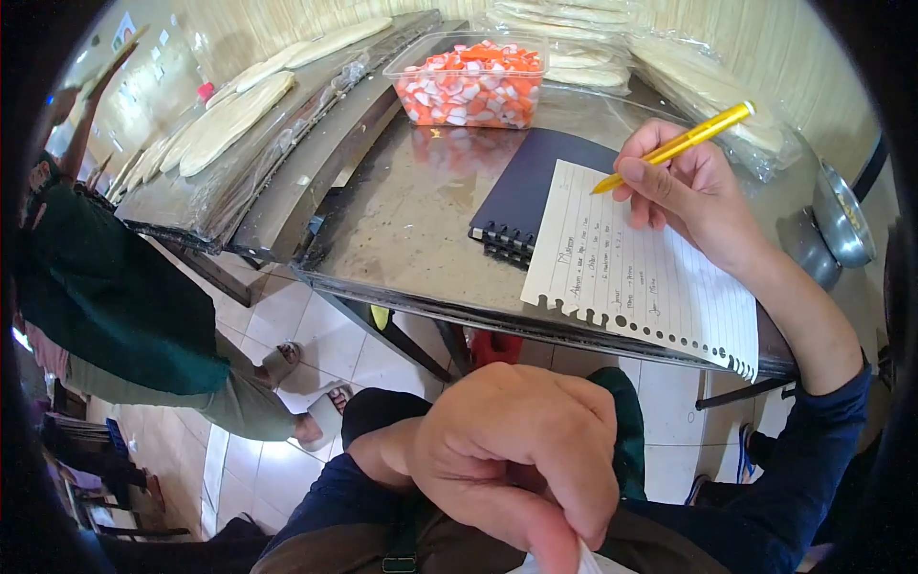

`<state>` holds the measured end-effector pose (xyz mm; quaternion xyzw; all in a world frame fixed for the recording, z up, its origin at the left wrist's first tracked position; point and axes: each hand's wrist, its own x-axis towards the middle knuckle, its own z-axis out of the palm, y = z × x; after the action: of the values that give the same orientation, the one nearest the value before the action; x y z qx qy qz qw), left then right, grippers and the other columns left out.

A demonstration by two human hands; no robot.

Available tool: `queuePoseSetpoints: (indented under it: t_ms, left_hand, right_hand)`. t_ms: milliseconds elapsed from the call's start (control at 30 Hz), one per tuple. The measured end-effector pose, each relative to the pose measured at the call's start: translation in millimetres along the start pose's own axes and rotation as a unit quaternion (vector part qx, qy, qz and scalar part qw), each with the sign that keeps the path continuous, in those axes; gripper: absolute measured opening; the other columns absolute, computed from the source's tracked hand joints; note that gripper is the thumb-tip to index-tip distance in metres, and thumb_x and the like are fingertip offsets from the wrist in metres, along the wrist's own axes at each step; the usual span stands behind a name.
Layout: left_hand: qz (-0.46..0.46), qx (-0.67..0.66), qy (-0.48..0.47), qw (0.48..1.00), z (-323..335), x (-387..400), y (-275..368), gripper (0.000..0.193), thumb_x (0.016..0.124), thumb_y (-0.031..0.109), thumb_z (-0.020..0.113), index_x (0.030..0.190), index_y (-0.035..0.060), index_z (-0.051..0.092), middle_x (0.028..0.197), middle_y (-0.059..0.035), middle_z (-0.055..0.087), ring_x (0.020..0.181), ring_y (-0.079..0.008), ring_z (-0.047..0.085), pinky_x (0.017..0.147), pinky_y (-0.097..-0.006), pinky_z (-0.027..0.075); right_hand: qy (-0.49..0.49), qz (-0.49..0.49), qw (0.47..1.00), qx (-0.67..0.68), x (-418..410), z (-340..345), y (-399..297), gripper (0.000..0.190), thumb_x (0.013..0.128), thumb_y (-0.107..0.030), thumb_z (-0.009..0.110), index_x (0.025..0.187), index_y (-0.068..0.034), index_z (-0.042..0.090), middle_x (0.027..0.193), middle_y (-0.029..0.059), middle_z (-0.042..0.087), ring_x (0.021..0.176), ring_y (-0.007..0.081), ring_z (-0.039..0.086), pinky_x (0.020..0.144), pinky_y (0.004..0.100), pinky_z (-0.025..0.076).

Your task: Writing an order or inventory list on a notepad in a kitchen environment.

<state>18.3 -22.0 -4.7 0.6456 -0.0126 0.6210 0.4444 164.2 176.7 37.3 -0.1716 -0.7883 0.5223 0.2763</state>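
Observation:
In my right hand (678, 176) is a yellow pen (681, 146), its tip at the upper part of a loose lined sheet (638, 273). Whether the tip touches the paper cannot be told. Handwriting covers part of the sheet, and its torn, punched edge hangs over the table's front edge. Under it lies a dark spiral-bound notebook (531, 176), partly covered. My left hand (516, 445) is raised close to the camera, above my lap. Its thumb and finger pinch a white thing (588, 561), mostly cut off by the bottom of the picture.
A clear plastic tub (470, 82) of orange-and-white cut pieces, apparently crab stick, stands on the metal table (387, 215). Flat pale dough pieces (237, 125) lie at left; bagged stacks (584, 46) stand behind. Metal bowls (845, 215) sit at right. Another person (122, 287) stands at left.

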Motion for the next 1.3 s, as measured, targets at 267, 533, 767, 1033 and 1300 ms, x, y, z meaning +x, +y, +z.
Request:
queuePoseSetpoints:
  t_ms: [267, 533, 767, 1033, 1300]
  left_hand:
    - [-0.095, -0.027, -0.066, 0.993, -6, 1, 6, 0.021, 0.088, 0.022, 0.076, 0.097, 0.0045, 0.067, 0.09, -0.0057, 0.068, 0.067, -0.0142, 0.055, 0.058, -0.0258, 0.041]
    - [-0.091, -0.086, -0.027, 0.992, 2, -3, 0, 0.02, 0.086, 0.017, 0.078, 0.094, 0.002, 0.067, 0.087, -0.0089, 0.068, 0.069, -0.0181, 0.059, 0.059, -0.0286, 0.044]
    - [-0.092, -0.069, -0.035, 0.993, 2, -3, 0, 0.02, 0.084, 0.017, 0.078, 0.093, 0.0021, 0.067, 0.085, -0.0074, 0.069, 0.069, -0.0218, 0.062, 0.06, -0.0307, 0.045]
    - [-0.05, -0.042, -0.036, 0.997, 2, -1, 0, 0.015, 0.089, 0.014, 0.073, 0.096, 0.0027, 0.066, 0.088, -0.0071, 0.07, 0.07, -0.0228, 0.063, 0.061, -0.0328, 0.046]
    - [-0.052, -0.043, -0.029, 0.997, 4, -2, 0, 0.014, 0.09, 0.013, 0.073, 0.096, 0.0026, 0.066, 0.088, -0.007, 0.07, 0.07, -0.0227, 0.063, 0.062, -0.0327, 0.045]
  right_hand:
    - [-0.003, -0.002, 1.0, -0.006, -2, 1, 0, 0.021, 0.095, -0.03, 0.068, 0.094, -0.011, 0.061, 0.08, -0.0002, 0.069, 0.061, 0.0035, 0.061, 0.052, 0.0175, 0.041]
    - [-0.003, -0.007, 1.0, -0.002, -3, 0, 2, 0.021, 0.095, -0.03, 0.068, 0.093, -0.011, 0.06, 0.079, 0.0004, 0.069, 0.06, 0.0036, 0.06, 0.051, 0.0173, 0.041]
    - [-0.005, -0.005, 1.0, -0.017, -3, 1, -1, 0.019, 0.095, -0.028, 0.068, 0.093, -0.011, 0.061, 0.078, -0.0003, 0.068, 0.06, 0.0033, 0.06, 0.051, 0.0171, 0.041]
    - [-0.042, -0.018, 0.999, -0.007, -7, -1, -3, 0.017, 0.095, -0.025, 0.068, 0.093, -0.009, 0.063, 0.081, 0.0002, 0.068, 0.066, 0.0031, 0.061, 0.054, 0.0184, 0.042]
    - [-0.076, -0.031, 0.996, 0.031, -7, 0, -1, 0.016, 0.092, -0.021, 0.073, 0.092, -0.007, 0.066, 0.084, 0.0015, 0.069, 0.069, 0.0025, 0.058, 0.062, 0.018, 0.045]
